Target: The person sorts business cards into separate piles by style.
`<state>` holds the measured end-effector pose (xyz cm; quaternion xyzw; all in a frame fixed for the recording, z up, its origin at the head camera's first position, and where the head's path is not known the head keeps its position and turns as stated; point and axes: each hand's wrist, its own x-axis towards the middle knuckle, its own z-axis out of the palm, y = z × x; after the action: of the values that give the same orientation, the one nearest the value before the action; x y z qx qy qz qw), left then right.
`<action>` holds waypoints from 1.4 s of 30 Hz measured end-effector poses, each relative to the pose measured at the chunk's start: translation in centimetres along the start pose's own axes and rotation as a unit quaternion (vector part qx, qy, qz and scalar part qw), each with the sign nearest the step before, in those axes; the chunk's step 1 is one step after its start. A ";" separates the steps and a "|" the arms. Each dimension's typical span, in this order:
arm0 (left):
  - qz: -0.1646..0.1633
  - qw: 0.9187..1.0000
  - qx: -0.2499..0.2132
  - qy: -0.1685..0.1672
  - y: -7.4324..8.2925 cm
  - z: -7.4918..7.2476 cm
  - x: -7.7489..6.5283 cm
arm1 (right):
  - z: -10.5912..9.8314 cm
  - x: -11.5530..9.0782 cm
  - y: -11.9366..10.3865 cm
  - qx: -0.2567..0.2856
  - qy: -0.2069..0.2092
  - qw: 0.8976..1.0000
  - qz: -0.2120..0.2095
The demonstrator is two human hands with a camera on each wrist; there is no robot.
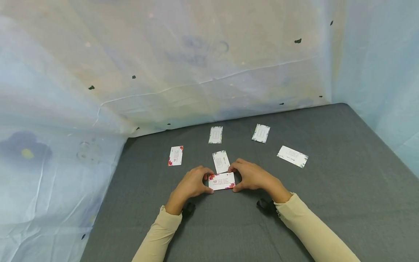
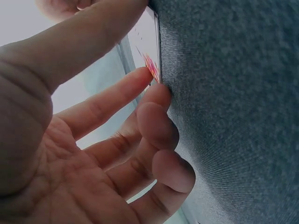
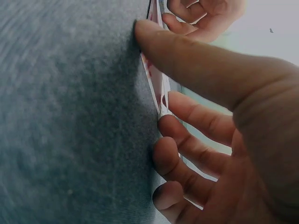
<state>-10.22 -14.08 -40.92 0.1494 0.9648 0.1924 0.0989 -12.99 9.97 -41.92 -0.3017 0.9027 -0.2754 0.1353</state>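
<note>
A red-flowered card point(image 1: 222, 181) lies on the grey table point(image 1: 229, 233) between the hands, its long side running roughly from 9 to 3 o'clock. The left hand point(image 1: 194, 182) pinches its 9 o'clock end between thumb and fingers; the right hand point(image 1: 251, 176) pinches its 3 o'clock end likewise. From this card, a white card point(image 1: 220, 162) lies just beside it at 12 o'clock, whether touching I cannot tell, and a red-cornered card point(image 1: 175, 155) lies apart at 10.

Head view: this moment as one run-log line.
front red-flowered card: on gray cloth | left hand: holds left end | right hand: holds right end
</note>
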 end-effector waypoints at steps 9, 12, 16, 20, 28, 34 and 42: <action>0.002 1.000 0.000 0.008 -0.1 0.1 0.0 | -0.1 -0.1 0.1 -0.001 -0.005 1.000 0.001; -0.001 1.000 0.000 0.006 -0.1 0.1 0.0 | -0.1 0.0 0.2 -0.002 -0.007 1.000 0.004; -0.002 1.000 0.002 0.005 0.0 0.1 0.0 | -0.2 -0.1 0.3 -0.004 -0.008 1.000 0.004; -0.005 1.000 0.004 0.005 0.0 0.1 0.1 | -0.3 -0.1 0.3 -0.006 -0.009 1.000 0.000; -0.012 1.000 0.004 0.004 -0.1 0.2 0.0 | -0.3 -0.2 0.3 -0.004 -0.007 1.000 -0.010; -0.013 1.000 0.002 0.001 0.0 0.2 -0.1 | -0.3 -0.1 0.4 -0.003 -0.006 1.000 -0.010; -0.014 1.000 0.003 0.005 -0.2 0.2 -0.1 | -0.3 0.0 0.5 0.002 -0.003 1.000 -0.014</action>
<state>-10.13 -14.18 -41.15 0.1356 0.9679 0.1886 0.0957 -13.33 10.38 -41.95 -0.3148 0.8975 -0.2779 0.1344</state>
